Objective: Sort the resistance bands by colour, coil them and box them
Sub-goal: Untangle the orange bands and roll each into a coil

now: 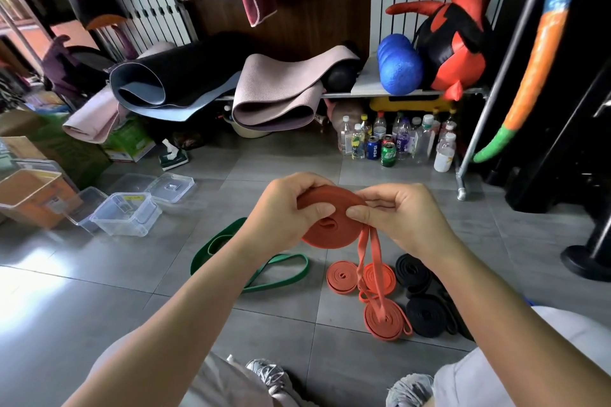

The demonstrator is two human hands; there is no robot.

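Observation:
An orange resistance band coil [330, 225] is held above the floor between both hands. My left hand [284, 211] grips its left side, thumb across the top. My right hand [396, 215] pinches the coil's upper right edge, and the band's loose tail [370, 261] hangs down from there. On the floor below lie three coiled orange bands [342, 276], black coiled bands [425, 311] to their right, and uncoiled green bands [277, 269] to the left. Clear plastic boxes [127, 213] stand open at the left.
A lid [170, 187] lies behind the boxes beside a larger orange-tinted tub [29, 195]. Bottles and cans [386, 145] stand under a shelf holding yoga mats [274, 89]. A metal rack leg [463, 175] and black equipment base [585, 258] are on the right. My shoes [267, 377] are below.

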